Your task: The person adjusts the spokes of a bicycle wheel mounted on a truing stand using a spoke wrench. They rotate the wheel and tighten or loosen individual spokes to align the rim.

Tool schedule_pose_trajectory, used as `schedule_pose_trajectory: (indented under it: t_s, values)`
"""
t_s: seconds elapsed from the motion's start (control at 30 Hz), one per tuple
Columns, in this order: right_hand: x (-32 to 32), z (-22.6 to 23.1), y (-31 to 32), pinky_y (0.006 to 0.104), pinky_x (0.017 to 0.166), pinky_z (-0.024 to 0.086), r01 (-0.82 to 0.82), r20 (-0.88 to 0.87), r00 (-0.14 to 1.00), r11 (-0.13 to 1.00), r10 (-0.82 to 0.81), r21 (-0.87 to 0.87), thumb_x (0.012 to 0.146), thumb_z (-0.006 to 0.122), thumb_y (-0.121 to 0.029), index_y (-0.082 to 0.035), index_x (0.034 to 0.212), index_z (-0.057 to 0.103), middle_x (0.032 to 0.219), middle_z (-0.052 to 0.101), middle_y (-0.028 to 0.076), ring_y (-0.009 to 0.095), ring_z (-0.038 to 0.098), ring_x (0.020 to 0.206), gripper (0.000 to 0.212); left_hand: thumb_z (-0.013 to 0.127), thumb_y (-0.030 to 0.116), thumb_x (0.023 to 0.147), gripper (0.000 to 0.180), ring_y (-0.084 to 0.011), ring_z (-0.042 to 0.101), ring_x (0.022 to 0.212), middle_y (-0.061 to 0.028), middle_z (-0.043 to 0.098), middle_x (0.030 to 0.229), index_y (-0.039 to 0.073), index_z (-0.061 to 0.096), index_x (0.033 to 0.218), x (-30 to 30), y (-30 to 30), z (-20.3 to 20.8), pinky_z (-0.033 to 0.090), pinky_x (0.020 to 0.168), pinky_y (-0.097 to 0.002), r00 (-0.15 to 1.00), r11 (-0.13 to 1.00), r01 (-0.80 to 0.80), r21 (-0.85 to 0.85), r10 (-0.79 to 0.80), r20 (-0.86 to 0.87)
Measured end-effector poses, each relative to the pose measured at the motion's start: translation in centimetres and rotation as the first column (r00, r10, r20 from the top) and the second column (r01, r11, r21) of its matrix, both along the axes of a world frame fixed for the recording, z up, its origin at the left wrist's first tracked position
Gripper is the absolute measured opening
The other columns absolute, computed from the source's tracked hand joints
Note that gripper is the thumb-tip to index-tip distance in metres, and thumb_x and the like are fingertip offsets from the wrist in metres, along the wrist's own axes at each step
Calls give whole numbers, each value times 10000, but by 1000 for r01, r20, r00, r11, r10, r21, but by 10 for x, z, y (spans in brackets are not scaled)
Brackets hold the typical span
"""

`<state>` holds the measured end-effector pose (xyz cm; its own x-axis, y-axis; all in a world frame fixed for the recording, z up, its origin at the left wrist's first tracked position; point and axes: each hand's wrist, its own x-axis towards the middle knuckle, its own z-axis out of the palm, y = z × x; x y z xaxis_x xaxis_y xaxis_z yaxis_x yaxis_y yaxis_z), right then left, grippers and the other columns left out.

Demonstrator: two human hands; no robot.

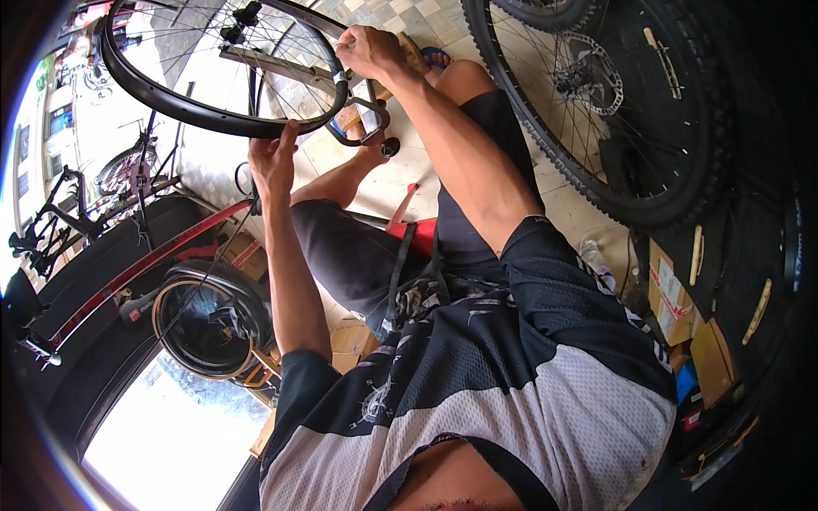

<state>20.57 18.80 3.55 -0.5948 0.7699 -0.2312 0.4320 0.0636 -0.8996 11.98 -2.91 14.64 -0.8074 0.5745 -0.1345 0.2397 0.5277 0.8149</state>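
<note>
A spoked bicycle wheel (223, 122) with a bare black rim and no tyre is held up at the upper left, its dark hub (241, 24) near the top edge. My left hand (273, 166) grips the rim's near side from below, fingertips against it. At the rim's right side my right hand (371, 53) is closed, fingers pinched around the end of a dark flat strip (317, 19) that runs beside the rim. A small white patch (339, 77) shows on the rim just below that hand. Beneath it stands a metal stand with a curved black arm (348, 140).
A large wheel with a knobby tyre (545, 140) and disc rotor stands at the right. Tyres and wheels (209, 319) lean at the left beside a red bar (141, 277). Cardboard boxes (673, 298) sit at the right; bicycles (128, 170) stand farther left.
</note>
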Motion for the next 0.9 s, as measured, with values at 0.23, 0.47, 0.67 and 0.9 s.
schedule_pose_trajectory:
  t_s: [0.23, 0.47, 0.67, 0.9]
  values:
    - [0, 3, -1, 392, 878, 531, 2, -15, 1000, 1000, -2, 10, 846, 639, -411, -129, 1098, 702, 1043, 732, 110, 299, 698, 966, 383, 771, 323, 877, 348, -98, 643, 760, -40, 688, 845, 17, 687, 1019, -12, 11, 48, 549, 646, -261, 998, 1000, -13, 28, 15, -66]
    - [0, 1, -2, 397, 873, 528, 0, -10, 1000, 1000, 0, 30, 845, 635, -415, -116, 1104, 700, 1031, 730, 130, 307, 697, 959, 402, 745, 283, 900, 424, -157, 692, 825, -100, 703, 940, -21, 596, 1155, -30, 21, 95, 603, 658, -297, 983, 983, -46, 176, 76, -167]
    - [-2, -2, -2, 398, 872, 526, 2, -11, 1000, 1000, -2, 28, 842, 636, -411, -111, 1102, 702, 1023, 730, 131, 309, 696, 951, 402, 714, 309, 924, 506, -216, 685, 903, -126, 671, 1057, 5, 500, 1266, -35, 14, 97, 591, 751, -351, 989, 924, -36, 380, 88, -120]
    - [1, 3, -2, 402, 873, 525, -7, -5, 1000, 1000, 7, -7, 841, 651, -398, -135, 1093, 703, 1012, 732, 131, 300, 696, 959, 368, 800, 202, 856, 552, -165, 664, 927, -96, 658, 1039, 32, 458, 1254, 4, 3, -7, 540, 708, -268, 999, 966, -19, 259, 9, 38]
